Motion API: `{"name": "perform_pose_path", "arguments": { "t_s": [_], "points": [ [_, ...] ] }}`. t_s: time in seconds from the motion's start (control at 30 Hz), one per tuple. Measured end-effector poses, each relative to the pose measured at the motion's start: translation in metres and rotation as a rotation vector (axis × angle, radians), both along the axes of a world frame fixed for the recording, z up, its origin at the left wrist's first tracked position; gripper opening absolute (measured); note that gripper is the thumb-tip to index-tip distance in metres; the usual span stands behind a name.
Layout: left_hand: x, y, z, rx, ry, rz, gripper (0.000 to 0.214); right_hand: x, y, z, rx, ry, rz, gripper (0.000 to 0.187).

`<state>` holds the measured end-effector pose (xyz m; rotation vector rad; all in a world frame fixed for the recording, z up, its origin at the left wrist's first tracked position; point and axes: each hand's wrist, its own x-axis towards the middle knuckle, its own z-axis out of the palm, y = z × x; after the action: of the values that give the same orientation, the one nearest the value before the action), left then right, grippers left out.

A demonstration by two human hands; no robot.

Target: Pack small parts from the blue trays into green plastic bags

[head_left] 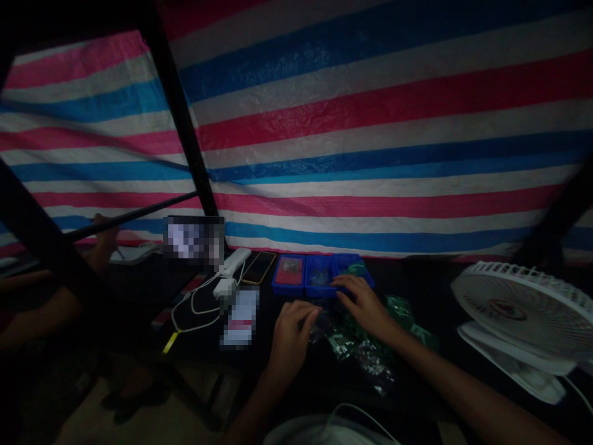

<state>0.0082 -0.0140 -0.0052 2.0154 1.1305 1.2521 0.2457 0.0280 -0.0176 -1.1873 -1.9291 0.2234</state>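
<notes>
1. The left hand (293, 327) is above the near side of the tabletop (430, 290), its fingers bent and its thumb pointing forward; whether they grasp anything I cannot tell
2. The right hand (364, 303) reaches forward to the near edge of the blue trays (288, 290), its fingers loosely curled by the middle and right ones; it is too dark to tell whether they pinch something
3. The three trays stand side by side near the striped sheet (370, 130): the left one has something red with small pieces on top, the middle one small pieces, the right one something green
4. Green bags (399, 311) lie under and beside the right forearm, and a clear bag (376, 366) of shiny bits lies nearer the person
5. Left of the trays are a phone (259, 267), a white power strip (235, 262) and a cable with a yellow tag (171, 343)
6. A white fan (514, 306) stands at the right
7. Another person's arm (41, 315) shows at far left
</notes>
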Motion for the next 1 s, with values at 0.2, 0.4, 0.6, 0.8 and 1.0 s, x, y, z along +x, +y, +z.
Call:
{"name": "perform_pose_path", "arguments": {
  "t_s": [0.2, 0.4, 0.6, 0.8, 1.0],
  "points": [
    [-0.001, 0.001, -0.002, -0.018, 0.004, 0.012, 0.025, -0.001, -0.005, 0.006, 0.045, -0.064, -0.013, 0.027],
    [0.000, 0.000, -0.002, -0.021, -0.047, 0.010, 0.025, 0.000, -0.008, 0.008, 0.074, -0.120, -0.018, 0.028],
    [0.002, 0.001, -0.003, -0.065, -0.086, 0.003, 0.024, -0.002, -0.014, 0.012, 0.109, -0.123, -0.056, 0.025],
    [0.001, 0.002, -0.007, -0.072, -0.050, 0.051, 0.020, -0.011, -0.023, 0.023, 0.158, -0.075, 0.052, 0.022],
    [-0.001, 0.001, -0.005, -0.017, -0.032, 0.053, 0.018, -0.019, -0.030, 0.026, 0.075, -0.144, 0.297, 0.020]
  ]
}}
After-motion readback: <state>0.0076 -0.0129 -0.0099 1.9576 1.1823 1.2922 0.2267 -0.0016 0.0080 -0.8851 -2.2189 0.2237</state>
